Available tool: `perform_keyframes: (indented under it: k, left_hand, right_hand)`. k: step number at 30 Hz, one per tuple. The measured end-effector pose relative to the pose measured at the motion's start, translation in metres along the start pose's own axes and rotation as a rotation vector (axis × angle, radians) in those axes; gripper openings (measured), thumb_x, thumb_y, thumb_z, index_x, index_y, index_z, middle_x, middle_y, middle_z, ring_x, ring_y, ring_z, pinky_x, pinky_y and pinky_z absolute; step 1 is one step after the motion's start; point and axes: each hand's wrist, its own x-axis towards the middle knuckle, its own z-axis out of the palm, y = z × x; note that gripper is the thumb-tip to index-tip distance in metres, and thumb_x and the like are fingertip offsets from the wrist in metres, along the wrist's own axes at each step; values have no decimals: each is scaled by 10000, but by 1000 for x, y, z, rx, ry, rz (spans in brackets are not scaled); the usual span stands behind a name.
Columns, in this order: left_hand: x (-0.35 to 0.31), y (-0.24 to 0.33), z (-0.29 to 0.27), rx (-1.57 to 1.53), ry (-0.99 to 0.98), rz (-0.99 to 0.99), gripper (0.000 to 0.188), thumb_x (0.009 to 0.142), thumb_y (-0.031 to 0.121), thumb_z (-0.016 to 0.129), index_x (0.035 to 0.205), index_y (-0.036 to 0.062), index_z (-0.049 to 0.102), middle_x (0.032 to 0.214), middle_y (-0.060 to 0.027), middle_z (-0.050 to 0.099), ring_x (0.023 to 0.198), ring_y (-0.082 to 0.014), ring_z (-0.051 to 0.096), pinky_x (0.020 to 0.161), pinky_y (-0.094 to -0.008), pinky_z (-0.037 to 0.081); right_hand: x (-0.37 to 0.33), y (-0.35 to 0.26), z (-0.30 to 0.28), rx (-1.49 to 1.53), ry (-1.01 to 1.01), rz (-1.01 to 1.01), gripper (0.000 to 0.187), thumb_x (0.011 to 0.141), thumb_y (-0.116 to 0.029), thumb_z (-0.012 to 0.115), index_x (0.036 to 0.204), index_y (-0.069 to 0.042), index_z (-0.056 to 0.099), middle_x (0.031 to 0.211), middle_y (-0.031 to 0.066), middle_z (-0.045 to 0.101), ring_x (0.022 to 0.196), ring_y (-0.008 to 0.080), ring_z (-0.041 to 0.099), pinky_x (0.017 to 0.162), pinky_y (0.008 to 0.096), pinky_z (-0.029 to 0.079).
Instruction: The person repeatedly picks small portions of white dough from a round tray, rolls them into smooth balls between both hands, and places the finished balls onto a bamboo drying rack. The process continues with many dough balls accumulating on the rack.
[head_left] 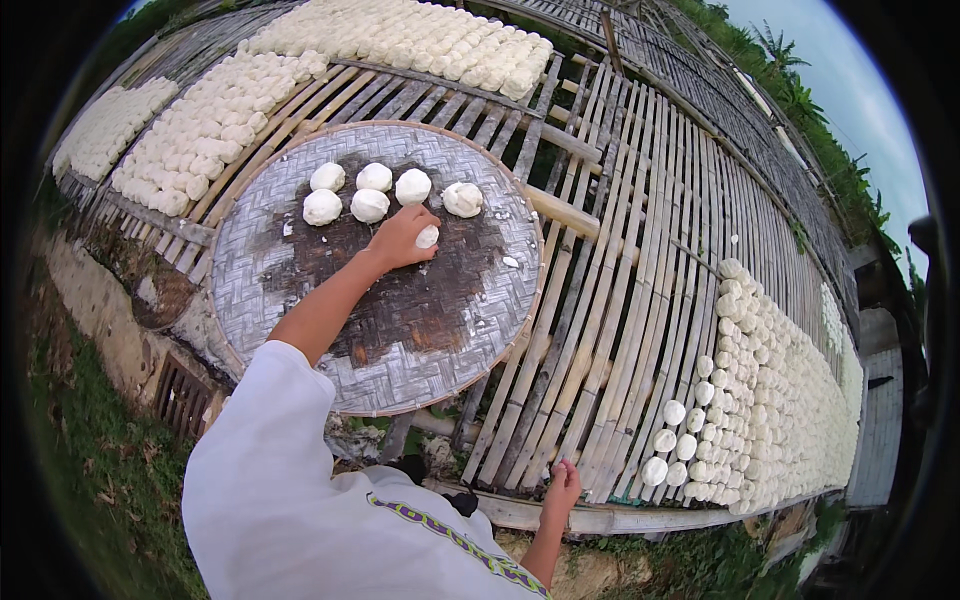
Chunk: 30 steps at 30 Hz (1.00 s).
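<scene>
My left hand (402, 236) reaches over a big round woven tray (480, 330) and is closed around a white dough-like lump (428, 237) lying on the tray's dark stained middle. Just beyond that hand sit several more white round lumps (370, 204) in two short rows. My right hand (562, 487) rests low on the near edge of the bamboo slat rack (610, 300), fingers curled on the frame, holding nothing I can see.
Dense rows of white lumps (790, 400) cover the rack at the right, and more batches (210, 125) lie at the far left and back. Grass and earth (100, 470) lie below the rack's near-left edge. Trees and a roof stand far right.
</scene>
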Motion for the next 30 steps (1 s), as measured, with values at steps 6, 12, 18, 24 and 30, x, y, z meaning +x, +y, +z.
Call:
perform_keyframes:
  k: [6, 12, 18, 24, 30]
  left_hand:
    - [-11, 62, -3, -1137, 83, -571, 389, 928, 367, 736, 1197, 102, 643, 1063, -81, 660, 970, -256, 675, 776, -423, 570]
    - [-30, 205, -17, -1676, -262, -571, 520, 1026, 561, 556, 1268, 104, 613, 1176, -64, 665, 1007, -214, 659, 824, -390, 554]
    - [-59, 309, -9, -1131, 37, -412, 645, 1037, 623, 453, 1366, 79, 563, 1393, -97, 565, 1331, -240, 484, 1111, -464, 332]
    - [-75, 358, 0, -2164, -14, -902, 782, 1032, 673, 283, 1472, 61, 491, 1516, -154, 516, 1365, -310, 525, 1164, -491, 404]
    - [-49, 384, 30, -1653, -15, -630, 741, 1055, 604, 308, 1484, 17, 449, 1525, -155, 491, 1418, -255, 443, 1159, -405, 377]
  right_hand:
    - [3, -81, 31, 246, -93, 9, 368, 1055, -245, 587, 1333, -5, 604, 1244, 101, 674, 1123, 203, 654, 938, 329, 493]
    - [-19, -212, 90, 636, -611, -110, 535, 1086, -420, 479, 1440, -19, 493, 1341, 138, 616, 1178, 283, 645, 968, 435, 549]
    - [-31, -266, 79, 825, -683, 212, 583, 1103, -450, 418, 1507, -30, 423, 1438, 153, 553, 1274, 263, 604, 1024, 461, 552]
    - [-63, -225, 69, 769, -413, -308, 610, 1101, -443, 397, 1516, 3, 411, 1478, 193, 526, 1376, 268, 508, 1149, 436, 401]
    - [-25, -226, 49, 1033, -443, 30, 610, 1095, -439, 411, 1475, 36, 448, 1385, 180, 599, 1283, 263, 581, 1088, 427, 472]
